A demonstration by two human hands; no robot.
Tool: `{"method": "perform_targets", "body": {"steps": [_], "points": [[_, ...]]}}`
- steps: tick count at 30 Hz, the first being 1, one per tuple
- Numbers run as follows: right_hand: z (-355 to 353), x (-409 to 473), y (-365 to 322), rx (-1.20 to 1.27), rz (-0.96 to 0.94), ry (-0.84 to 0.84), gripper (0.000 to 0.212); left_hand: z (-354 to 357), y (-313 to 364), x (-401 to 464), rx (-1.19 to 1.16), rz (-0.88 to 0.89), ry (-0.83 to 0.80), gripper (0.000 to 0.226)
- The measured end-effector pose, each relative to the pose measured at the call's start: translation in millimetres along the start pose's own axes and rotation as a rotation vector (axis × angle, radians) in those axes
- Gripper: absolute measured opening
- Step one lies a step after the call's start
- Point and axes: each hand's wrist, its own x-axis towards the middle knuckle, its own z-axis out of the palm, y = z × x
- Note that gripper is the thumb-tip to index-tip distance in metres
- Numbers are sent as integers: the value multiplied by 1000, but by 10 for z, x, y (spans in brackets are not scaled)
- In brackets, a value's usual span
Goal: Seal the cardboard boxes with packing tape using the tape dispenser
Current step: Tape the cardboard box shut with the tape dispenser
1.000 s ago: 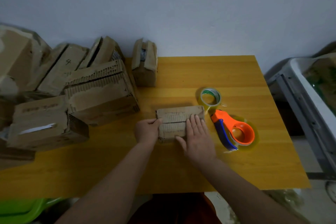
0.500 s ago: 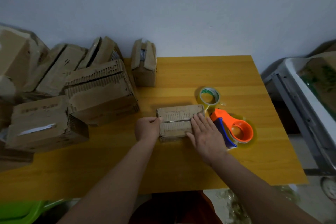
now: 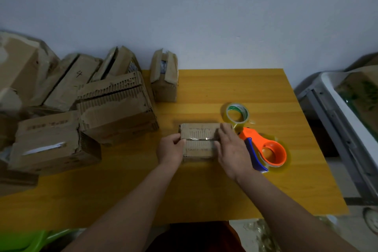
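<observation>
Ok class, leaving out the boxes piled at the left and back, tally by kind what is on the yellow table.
Small cardboard box: 1
Loose tape roll: 1
Orange tape dispenser: 1
Total: 3

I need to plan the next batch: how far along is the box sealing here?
Done: a clear tape strip already runs along the seam of the small box. In hand: the left hand grips its left end while the right hand presses flat on its right end; the orange tape dispenser lies unused beside it. Left: the upright box at the back gapes open, unsealed.
</observation>
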Motion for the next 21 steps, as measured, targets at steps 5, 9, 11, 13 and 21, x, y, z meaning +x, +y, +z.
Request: {"method": "perform_targets", "body": {"steps": [5, 9, 11, 13, 21], "points": [[-33, 248, 102, 160, 258, -42, 72, -5, -187, 18, -121, -46, -79, 38], [147, 233, 189, 506, 362, -195, 59, 19, -67, 137, -276, -178, 29, 30], [378, 147, 262, 646, 401, -229, 65, 28, 11, 255, -272, -179, 12, 27], [464, 20, 232, 726, 387, -211, 57, 53, 63, 324, -251, -142, -35, 24], [517, -167, 93, 693, 254, -232, 44, 216, 141, 481, -225, -114, -96, 10]]}}
